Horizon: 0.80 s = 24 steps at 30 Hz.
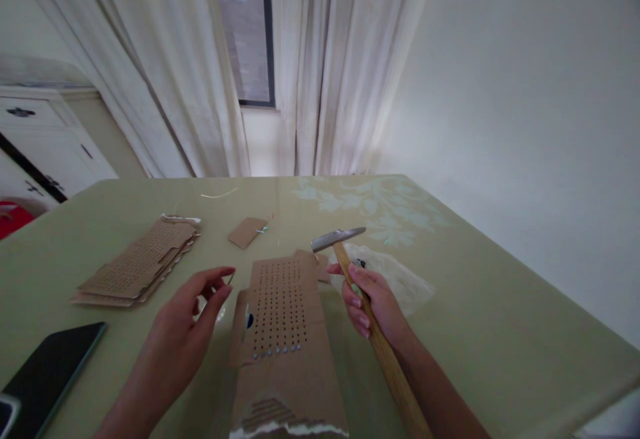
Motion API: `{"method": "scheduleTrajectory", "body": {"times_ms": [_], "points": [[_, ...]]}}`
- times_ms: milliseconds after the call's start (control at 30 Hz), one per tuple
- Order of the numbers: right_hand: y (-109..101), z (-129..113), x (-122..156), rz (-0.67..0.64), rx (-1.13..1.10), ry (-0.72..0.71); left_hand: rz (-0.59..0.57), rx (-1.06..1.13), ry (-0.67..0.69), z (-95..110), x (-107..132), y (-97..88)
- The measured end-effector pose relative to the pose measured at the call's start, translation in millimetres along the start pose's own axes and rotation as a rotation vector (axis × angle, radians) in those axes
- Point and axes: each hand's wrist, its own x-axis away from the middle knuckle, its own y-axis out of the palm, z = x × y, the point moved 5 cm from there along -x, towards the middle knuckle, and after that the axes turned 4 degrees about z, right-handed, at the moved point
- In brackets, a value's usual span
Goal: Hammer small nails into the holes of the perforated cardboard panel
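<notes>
My left hand (pixel 187 326) pinches a small thin nail (pixel 231 279) between thumb and forefinger, left of the perforated cardboard and apart from it. My right hand (pixel 373 299) grips a hammer (pixel 387 352) by its wooden handle, the metal head raised near the cardboard's far right corner. Between both hands lies the brown cardboard piece (pixel 287 382), with rows of small dark holes. Several round grey nail heads (pixel 277 350) form a row along the near edge of the holes. The cardboard's near end is torn, baring its corrugation.
A stack of perforated cardboard (pixel 143 259) lies at left. A small cardboard piece (pixel 247 232) sits farther back. Clear plastic bag (pixel 395 276) lies behind my right hand. A dark flat device (pixel 53 372) is at the near left of the green table (pixel 480 332).
</notes>
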Motion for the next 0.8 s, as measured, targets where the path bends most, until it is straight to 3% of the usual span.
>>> {"method": "scheduleTrajectory", "body": {"times_ms": [100,267,533,800], "points": [[5,1,3,-0.014,-0.003,0.01,0.005,0.194,0.055,40,18,1.7],[10,2,4,-0.025,-0.006,0.023,-0.205,0.233,0.088,82,43,29.4],[11,2,5,-0.047,-0.01,-0.01,-0.305,0.189,0.088,81,46,45.0],[11,2,5,-0.04,0.006,-0.015,-0.281,0.214,0.092,89,44,44.6]]}}
